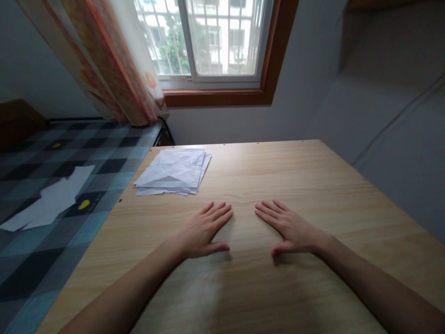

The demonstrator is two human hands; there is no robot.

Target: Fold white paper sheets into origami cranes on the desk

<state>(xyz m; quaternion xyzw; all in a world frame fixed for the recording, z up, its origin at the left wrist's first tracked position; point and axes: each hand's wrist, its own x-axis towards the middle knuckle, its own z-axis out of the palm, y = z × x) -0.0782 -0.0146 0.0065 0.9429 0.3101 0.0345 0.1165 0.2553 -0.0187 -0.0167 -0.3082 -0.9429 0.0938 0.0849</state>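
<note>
My left hand (205, 229) rests palm down on the wooden table (278, 171), fingers stretched out and thumb spread to the side. Opposite it, my right hand (288, 227) lies in the same way, its fingertips pointing toward the left hand across a narrow gap. Neither hand holds anything. A stack of creased white paper sheets (174, 169) sits at the table's far left, beyond my left hand and apart from it.
Left of the table is a bed with a checked sheet (21, 181), where more white paper (55, 202) lies. A patterned curtain (118, 60) hangs beside the barred window (222, 41) behind the table. Along the right wall runs a cable (392, 123).
</note>
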